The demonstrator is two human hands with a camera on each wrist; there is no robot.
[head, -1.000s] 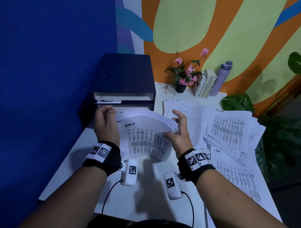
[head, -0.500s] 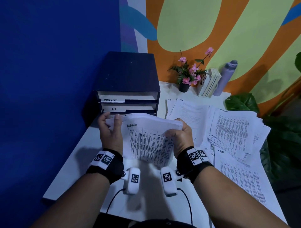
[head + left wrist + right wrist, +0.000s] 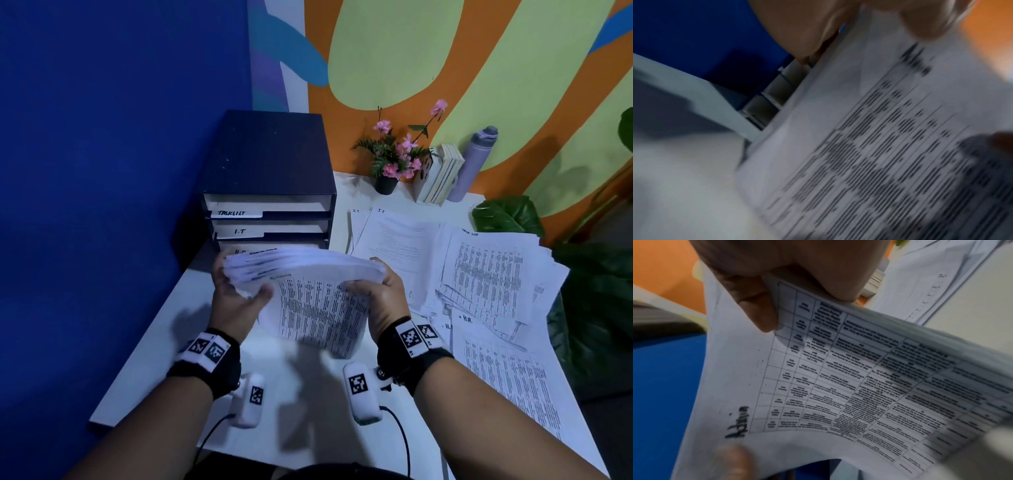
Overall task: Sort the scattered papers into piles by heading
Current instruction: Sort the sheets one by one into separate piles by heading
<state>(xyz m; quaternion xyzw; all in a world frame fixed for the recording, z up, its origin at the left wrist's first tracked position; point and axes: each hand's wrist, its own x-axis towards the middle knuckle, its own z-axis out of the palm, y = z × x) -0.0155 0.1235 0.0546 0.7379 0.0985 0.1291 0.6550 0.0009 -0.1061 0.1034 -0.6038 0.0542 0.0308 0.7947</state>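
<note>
Both hands hold a thick stack of printed papers above the white desk, its top edges fanned and bent over. My left hand grips the stack's left edge, thumb on the front sheet. My right hand grips its right edge. The front sheet carries a table and a handwritten heading "Admin"; the same stack is blurred in the left wrist view. On the desk to the right lie scattered sheets headed "I.T", "Task list" and "H.R".
A dark tray cabinet stands at the back left with slots labelled "Tasklist", "I.T" and a third partly hidden. Behind are a pink flower pot, books and a purple bottle. A leafy plant stands right of the desk.
The stack was lifted and tipped forward, so its fanned top edges face me. Both hands closed tighter on its side edges and moved up toward the cabinet.
</note>
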